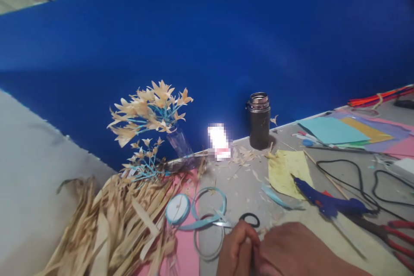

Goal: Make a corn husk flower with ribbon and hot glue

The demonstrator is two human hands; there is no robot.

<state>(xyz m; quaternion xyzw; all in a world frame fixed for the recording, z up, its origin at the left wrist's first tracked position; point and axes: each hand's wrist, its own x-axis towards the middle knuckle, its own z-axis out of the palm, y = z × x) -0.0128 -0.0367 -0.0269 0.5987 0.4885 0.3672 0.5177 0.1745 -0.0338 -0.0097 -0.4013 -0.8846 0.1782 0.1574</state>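
At the bottom edge, my left hand [237, 248] and my right hand [293, 248] are together, fingers closed and pressed in. Whatever lies between them is hidden. Just beyond my left hand lies a pair of scissors with a black handle [249, 220], its blades pointing left. Light blue ribbon [209, 189] curls in loops beside them, next to a white spool with a blue edge [177, 209]. To the right of my hands rests a blue glue gun [323, 198], its tip over a stained yellow paper [281, 168].
Dried corn husks [110, 228] heap up on the left. Pale husk flowers [152, 110] on blue stems stand in a clear vase [181, 142]. A dark flask [259, 123] stands by the blue wall. Red-handled scissors [399, 235], black cord [359, 168] and coloured sheets [336, 130] lie right.
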